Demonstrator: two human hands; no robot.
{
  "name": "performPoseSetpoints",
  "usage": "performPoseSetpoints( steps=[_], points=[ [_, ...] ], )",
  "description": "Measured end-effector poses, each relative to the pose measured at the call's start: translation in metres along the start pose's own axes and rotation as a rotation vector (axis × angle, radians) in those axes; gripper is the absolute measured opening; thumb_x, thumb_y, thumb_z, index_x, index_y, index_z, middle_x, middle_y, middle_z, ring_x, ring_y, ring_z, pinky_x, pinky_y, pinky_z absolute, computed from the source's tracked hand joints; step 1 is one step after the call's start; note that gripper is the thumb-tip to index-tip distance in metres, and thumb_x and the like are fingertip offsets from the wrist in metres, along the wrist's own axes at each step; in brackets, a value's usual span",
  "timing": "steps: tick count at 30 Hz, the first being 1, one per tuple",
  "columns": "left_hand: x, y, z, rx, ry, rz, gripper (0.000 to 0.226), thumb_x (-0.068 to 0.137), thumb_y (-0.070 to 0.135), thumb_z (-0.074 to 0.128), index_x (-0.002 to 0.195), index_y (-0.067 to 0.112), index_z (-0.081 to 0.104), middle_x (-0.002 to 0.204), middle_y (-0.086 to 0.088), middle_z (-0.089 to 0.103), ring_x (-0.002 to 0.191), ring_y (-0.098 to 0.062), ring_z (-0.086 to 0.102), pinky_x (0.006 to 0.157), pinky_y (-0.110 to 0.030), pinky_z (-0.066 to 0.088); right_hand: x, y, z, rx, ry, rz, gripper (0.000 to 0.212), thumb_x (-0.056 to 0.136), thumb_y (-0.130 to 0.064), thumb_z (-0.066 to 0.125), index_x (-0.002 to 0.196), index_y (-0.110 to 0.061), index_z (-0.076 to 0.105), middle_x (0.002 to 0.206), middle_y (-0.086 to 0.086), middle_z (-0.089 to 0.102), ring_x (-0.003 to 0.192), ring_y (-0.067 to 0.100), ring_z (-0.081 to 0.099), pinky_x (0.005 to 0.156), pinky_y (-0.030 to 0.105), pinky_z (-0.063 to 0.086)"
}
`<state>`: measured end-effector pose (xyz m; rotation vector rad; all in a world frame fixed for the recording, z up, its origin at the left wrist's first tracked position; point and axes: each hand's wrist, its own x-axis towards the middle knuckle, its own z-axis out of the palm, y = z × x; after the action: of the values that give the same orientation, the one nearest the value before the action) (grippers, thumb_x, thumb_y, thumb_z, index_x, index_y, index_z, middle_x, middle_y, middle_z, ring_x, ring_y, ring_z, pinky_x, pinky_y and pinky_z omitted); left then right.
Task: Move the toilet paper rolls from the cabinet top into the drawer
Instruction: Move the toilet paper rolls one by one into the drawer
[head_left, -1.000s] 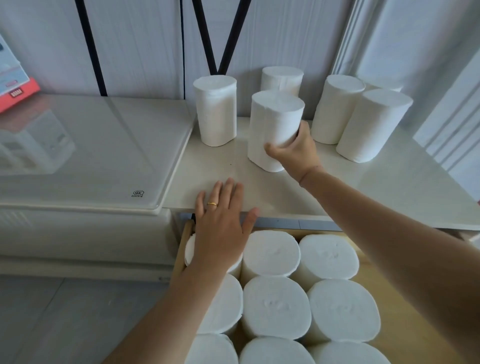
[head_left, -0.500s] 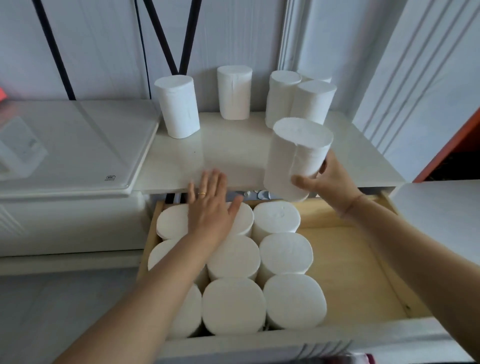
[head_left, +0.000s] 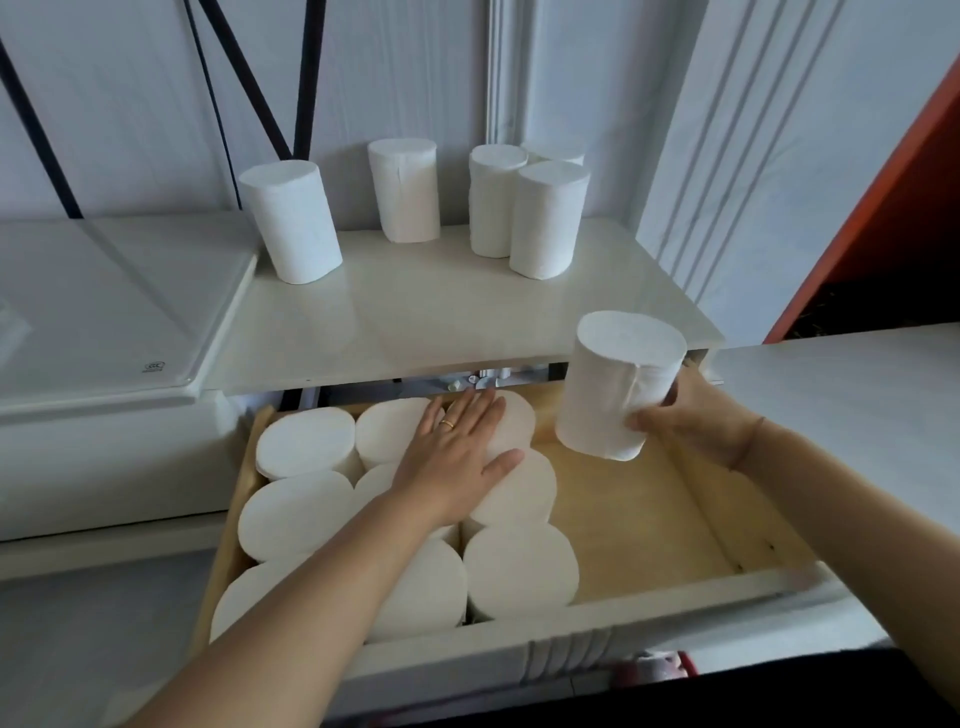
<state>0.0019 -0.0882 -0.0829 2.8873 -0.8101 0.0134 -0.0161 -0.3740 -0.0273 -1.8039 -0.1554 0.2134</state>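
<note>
My right hand (head_left: 691, 415) grips a white toilet paper roll (head_left: 618, 384) near its bottom and holds it upright over the back right of the open wooden drawer (head_left: 639, 514). My left hand (head_left: 460, 452) lies flat, fingers spread, on the tops of the rolls packed in the drawer (head_left: 519, 566), which fill its left half. Several more rolls stand upright at the back of the white cabinet top (head_left: 415, 322): one at the left (head_left: 291, 223), one in the middle (head_left: 404, 189), and a cluster at the right (head_left: 545, 223).
A white glass-topped surface (head_left: 104, 312) adjoins the cabinet on the left. Another white surface (head_left: 841, 415) lies at the right, beside an orange panel (head_left: 883, 197). The drawer's right half shows bare wood. Black straps run down the wall behind.
My right hand lifted the roll off the cabinet top and carried it right and down over the drawer. My left hand stayed pressed on the packed rolls.
</note>
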Motion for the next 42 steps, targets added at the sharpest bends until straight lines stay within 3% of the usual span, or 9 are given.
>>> performPoseSetpoints(
  steps=[4,14,18,21,23,27,32,38,42],
  points=[
    [0.000,0.000,0.000,-0.002,0.013,0.008,0.075,0.086,0.066,0.000,0.150,0.027,-0.004,0.157,0.010,-0.013,0.142,-0.006,-0.016,0.113,-0.033,-0.017,0.005,0.022,-0.001,-0.081,-0.077,0.107,0.081,0.054,-0.016,0.079,0.129,-0.021,0.050,0.118,0.003,0.066,0.113,0.020,0.062,0.092,0.036,0.055],
    [0.000,-0.001,0.001,0.004,0.012,0.004,0.070,0.090,0.063,0.007,0.149,0.027,-0.005,0.156,0.011,-0.014,0.142,-0.006,-0.016,0.115,-0.035,-0.014,0.011,0.059,0.007,-0.221,-0.165,0.269,0.085,0.063,0.015,0.075,0.131,-0.022,0.041,0.116,-0.012,0.057,0.107,0.005,0.054,0.076,0.010,0.050],
    [0.000,0.000,0.000,-0.001,0.005,0.006,0.069,0.091,0.062,0.008,0.149,0.027,-0.005,0.156,0.011,-0.015,0.142,-0.006,-0.016,0.115,-0.035,-0.014,0.010,0.063,0.008,-0.321,-0.142,0.315,0.076,0.073,0.013,0.072,0.131,-0.024,0.039,0.117,-0.008,0.054,0.104,0.006,0.053,0.079,0.012,0.051],
    [0.000,0.000,-0.001,-0.001,-0.006,0.008,0.069,0.092,0.062,0.010,0.149,0.027,-0.005,0.156,0.011,-0.016,0.142,-0.006,-0.017,0.114,-0.034,-0.015,0.006,0.054,0.001,-0.180,-0.185,0.488,0.088,0.071,-0.006,0.075,0.143,-0.028,0.030,0.127,0.000,0.050,0.119,0.022,0.049,0.098,0.042,0.048],
    [0.001,0.000,-0.002,0.002,-0.025,0.001,0.069,0.092,0.061,0.011,0.149,0.027,-0.006,0.156,0.010,-0.017,0.142,-0.007,-0.018,0.113,-0.035,-0.017,0.004,0.046,-0.006,-0.018,-0.214,0.583,0.087,0.073,-0.024,0.079,0.143,-0.035,0.028,0.136,0.001,0.045,0.127,0.028,0.043,0.102,0.052,0.043],
    [0.013,0.004,-0.007,0.012,-0.081,0.038,0.069,0.092,0.061,0.012,0.149,0.026,-0.006,0.157,0.009,-0.016,0.142,-0.009,-0.019,0.113,-0.036,-0.017,0.006,0.034,0.001,0.215,-0.074,0.753,0.083,0.074,-0.054,0.068,0.141,-0.019,0.036,0.138,0.011,0.042,0.118,0.031,0.051,0.096,0.045,0.050],
    [0.027,0.021,-0.007,-0.016,-0.101,0.114,0.069,0.093,0.062,0.011,0.149,0.027,-0.009,0.156,0.010,-0.018,0.140,-0.006,-0.023,0.111,-0.031,-0.019,0.018,0.028,0.023,0.391,0.026,0.776,0.080,0.077,-0.038,0.074,0.142,-0.010,0.037,0.140,0.018,0.043,0.125,0.040,0.049,0.097,0.046,0.051],
    [0.025,0.021,-0.002,-0.009,-0.034,0.116,0.069,0.094,0.060,0.013,0.150,0.024,-0.006,0.157,0.009,-0.014,0.142,-0.006,-0.018,0.114,-0.031,-0.015,0.029,0.029,0.036,0.388,0.046,0.731,0.069,0.084,-0.038,0.069,0.140,-0.009,0.041,0.139,0.015,0.049,0.121,0.037,0.055,0.101,0.045,0.048],
    [0.025,0.021,0.000,-0.008,-0.024,0.113,0.069,0.093,0.060,0.011,0.149,0.025,-0.007,0.157,0.009,-0.014,0.142,-0.006,-0.019,0.114,-0.032,-0.015,0.032,0.029,0.041,0.389,0.093,0.715,0.068,0.083,-0.038,0.071,0.137,-0.008,0.044,0.138,0.015,0.049,0.120,0.038,0.055,0.084,0.041,0.059]
  ],
)
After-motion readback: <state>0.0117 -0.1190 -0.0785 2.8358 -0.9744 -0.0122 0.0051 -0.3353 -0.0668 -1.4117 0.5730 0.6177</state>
